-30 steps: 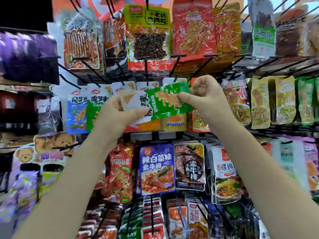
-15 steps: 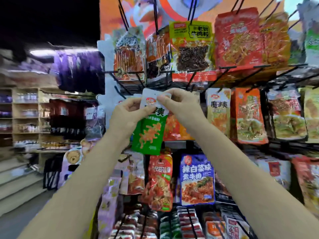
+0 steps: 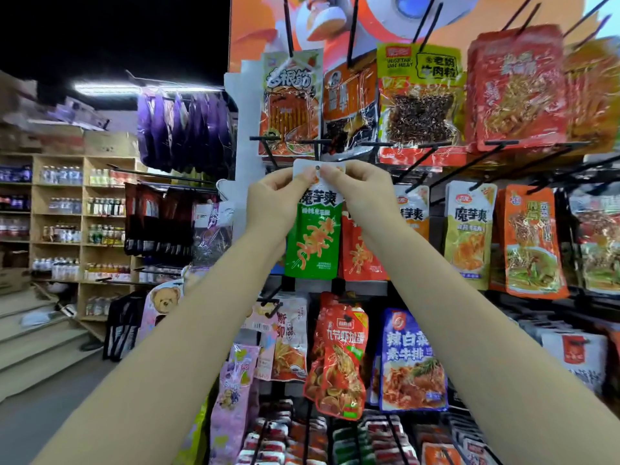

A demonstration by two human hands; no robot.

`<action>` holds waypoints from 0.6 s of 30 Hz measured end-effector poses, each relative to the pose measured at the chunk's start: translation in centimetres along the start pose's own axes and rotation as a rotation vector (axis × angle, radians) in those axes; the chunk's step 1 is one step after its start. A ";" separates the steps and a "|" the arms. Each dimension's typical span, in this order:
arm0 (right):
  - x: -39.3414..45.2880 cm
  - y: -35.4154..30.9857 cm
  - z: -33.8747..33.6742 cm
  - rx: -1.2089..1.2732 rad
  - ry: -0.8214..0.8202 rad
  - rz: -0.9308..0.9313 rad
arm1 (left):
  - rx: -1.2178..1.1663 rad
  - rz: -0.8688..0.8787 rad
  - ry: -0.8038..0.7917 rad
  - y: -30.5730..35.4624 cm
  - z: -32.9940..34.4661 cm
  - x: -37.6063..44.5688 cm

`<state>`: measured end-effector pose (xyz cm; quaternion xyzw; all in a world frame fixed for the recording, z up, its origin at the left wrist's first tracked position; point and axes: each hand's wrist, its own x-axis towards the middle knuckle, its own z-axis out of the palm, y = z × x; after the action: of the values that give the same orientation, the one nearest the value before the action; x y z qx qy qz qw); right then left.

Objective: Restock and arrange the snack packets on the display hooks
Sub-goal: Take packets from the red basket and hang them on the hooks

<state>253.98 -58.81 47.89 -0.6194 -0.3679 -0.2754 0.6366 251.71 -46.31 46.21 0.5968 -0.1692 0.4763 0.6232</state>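
A green snack packet with a white top hangs upright in front of the rack's left end. My left hand pinches its top left corner and my right hand pinches its top right corner. The hang hole in its white header sits between my fingertips, just below a black display hook. An orange packet of the same brand hangs right behind it, and a yellow one hangs further right.
Red and orange packets fill the hooks above. A red shrimp-print packet and a blue packet hang below. Purple bags and drink shelves stand to the left, with steps at lower left.
The green packet turned from lying sideways to hanging upright, and both hands brought it up under the hook. My view swung left along the rack.
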 end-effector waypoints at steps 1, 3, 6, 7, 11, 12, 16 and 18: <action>0.1 -0.1 0.1 -0.001 0.012 0.000 | 0.001 0.008 0.022 -0.1 0.1 0.1; 0.3 0.0 0.4 -0.015 0.036 0.013 | -0.004 0.017 0.051 -0.3 0.3 0.2; 0.4 0.3 0.8 -0.028 0.063 0.026 | -0.004 0.011 0.050 -0.5 0.4 0.4; 0.4 0.4 0.8 -0.021 0.063 0.033 | -0.002 0.003 0.045 -0.5 0.4 0.5; 0.5 0.9 1.0 0.000 0.058 0.070 | 0.016 -0.012 0.028 -1.0 0.1 0.7; 0.6 1.1 1.0 -0.004 0.064 0.072 | 0.018 -0.021 0.026 -1.2 0.1 0.6; 0.7 2.2 0.8 -0.132 0.109 0.036 | 0.101 -0.041 0.030 -1.7 -0.3 0.5; 0.4 2.5 0.2 -0.253 0.112 -0.022 | 0.218 -0.003 0.011 -1.9 -1.0 0.4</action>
<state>256.21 -58.39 46.68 -0.6744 -0.3005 -0.3607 0.5699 253.10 -44.96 45.17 0.6586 -0.1118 0.4942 0.5563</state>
